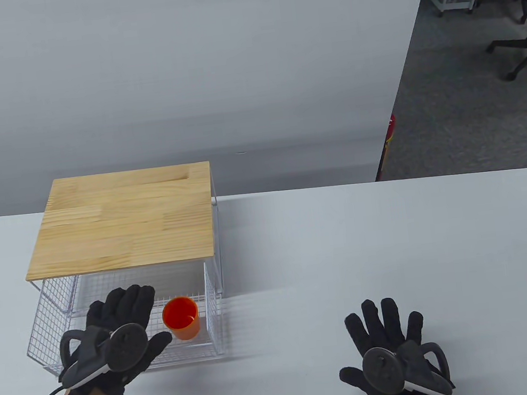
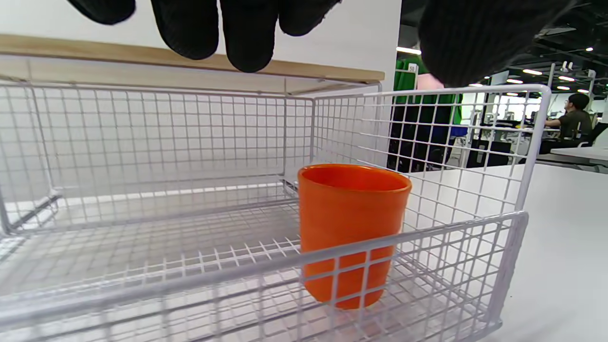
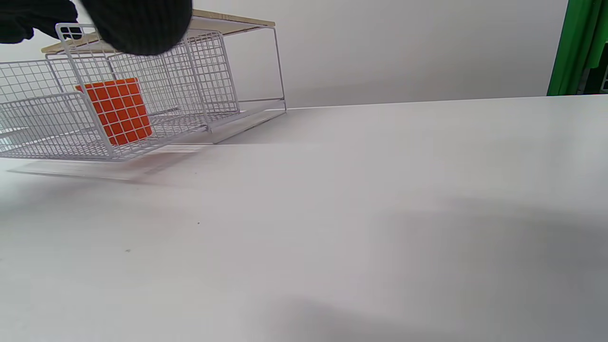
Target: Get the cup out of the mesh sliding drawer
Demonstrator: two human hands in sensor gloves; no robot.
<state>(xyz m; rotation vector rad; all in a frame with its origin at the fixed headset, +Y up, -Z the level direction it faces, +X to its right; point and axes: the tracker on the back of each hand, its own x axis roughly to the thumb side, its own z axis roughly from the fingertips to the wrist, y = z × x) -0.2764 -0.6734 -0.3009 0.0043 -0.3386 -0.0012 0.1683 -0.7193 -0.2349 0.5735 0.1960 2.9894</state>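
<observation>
A small orange cup (image 1: 181, 318) stands upright in the lower left of the table view, inside a white mesh sliding drawer (image 1: 40, 327) that is pulled out from under a wooden top (image 1: 123, 220). In the left wrist view the cup sits near the drawer's front right corner, mouth up and apparently empty. The left hand (image 1: 117, 333) hovers over the drawer just left of the cup, fingers spread and holding nothing. The right hand (image 1: 391, 359) lies flat on the white table (image 1: 345, 245) at lower right, fingers splayed, well apart from the drawer. The cup looks like light, rigid plastic with smooth, possibly slippery sides; gripping around its body near the rim, lifting straight up over the wire wall, seems safest.
</observation>
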